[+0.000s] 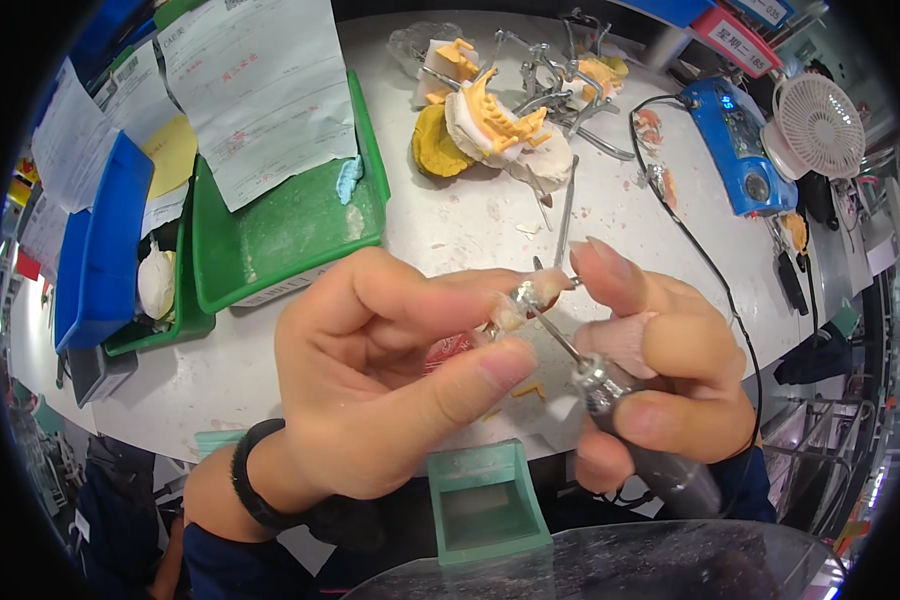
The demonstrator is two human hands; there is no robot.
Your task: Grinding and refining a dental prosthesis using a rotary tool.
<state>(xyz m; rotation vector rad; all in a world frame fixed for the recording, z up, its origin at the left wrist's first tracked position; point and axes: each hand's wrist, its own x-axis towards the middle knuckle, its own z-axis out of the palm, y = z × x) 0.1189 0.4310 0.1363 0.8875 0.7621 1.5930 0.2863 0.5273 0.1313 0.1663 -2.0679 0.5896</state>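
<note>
Between the thumb and fingers of my left hand [365,375] is a small partial denture [516,306], with shiny metal and tooth-coloured parts. My right hand [685,350] grips a dark rotary handpiece [675,482] with a silver nose. Its thin bur [558,335] points up and left at the denture; whether the tip touches cannot be made out. One right finger wears a pale finger cover [618,343], and the right fingertips lie close to the denture's far end. A red patterned piece [452,350] shows partly behind my left thumb.
Plaster models with orange teeth [495,120] stand at the back beside metal articulators [545,75]. A green tray [290,245] with papers and a blue bin [105,240] are left. Right are a blue control box [735,150], cable [705,255] and white fan [818,128]. A teal drawer [490,555] juts out in front.
</note>
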